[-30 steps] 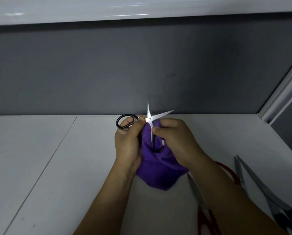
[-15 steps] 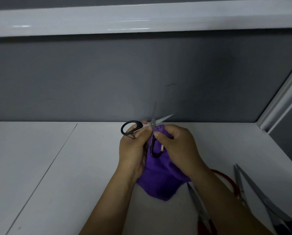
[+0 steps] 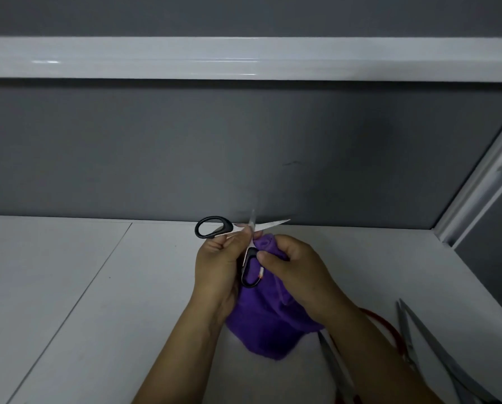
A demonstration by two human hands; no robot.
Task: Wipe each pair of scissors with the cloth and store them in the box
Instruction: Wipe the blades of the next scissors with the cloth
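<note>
On the white desk (image 3: 69,287), my left hand (image 3: 215,269) gripped the black scissors (image 3: 215,227); my right hand (image 3: 296,269), bunching the cloth (image 3: 261,325), had slid off the blades toward the pivot, wiping unfinished

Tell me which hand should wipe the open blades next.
Right. The right hand already bunches the purple cloth beside the pivot, while the left hand pinches the black-handled scissors, steadying them.

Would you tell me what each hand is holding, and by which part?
Left hand grips the black-handled scissors near the pivot; right hand bunches the purple cloth.
</note>
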